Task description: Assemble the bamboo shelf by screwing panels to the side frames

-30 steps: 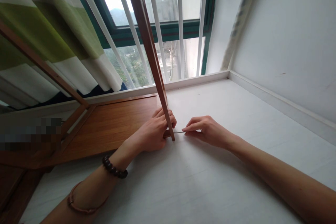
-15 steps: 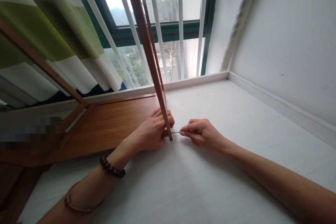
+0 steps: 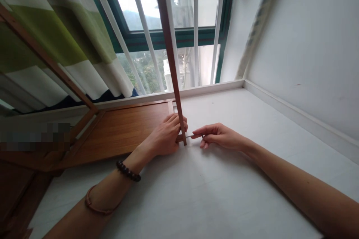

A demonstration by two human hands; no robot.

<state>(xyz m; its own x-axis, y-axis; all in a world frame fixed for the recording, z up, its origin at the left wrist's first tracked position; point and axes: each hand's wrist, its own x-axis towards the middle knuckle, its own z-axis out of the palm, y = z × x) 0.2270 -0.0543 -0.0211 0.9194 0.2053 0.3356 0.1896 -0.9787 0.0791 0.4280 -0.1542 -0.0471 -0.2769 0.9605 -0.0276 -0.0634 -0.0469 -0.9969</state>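
White floor [image 3: 213, 198] ran right to the wall [image 3: 311, 44], with room on the right and near sides. Wood panel [image 3: 131, 125] lay left, long axis left-right. Post [image 3: 171, 58] rose from beside its right end, leaning up-left, steeper in view than a second ago. Left hand [image 3: 167, 134] stayed clamped on the post's foot. Right hand [image 3: 221, 136] had opened from its earlier pinch: index along the rod, lower fingers dropped; couldn't tell if it gripped. Rod [image 3: 189, 136] bridged post and right hand, roughly level, left end at the foot.
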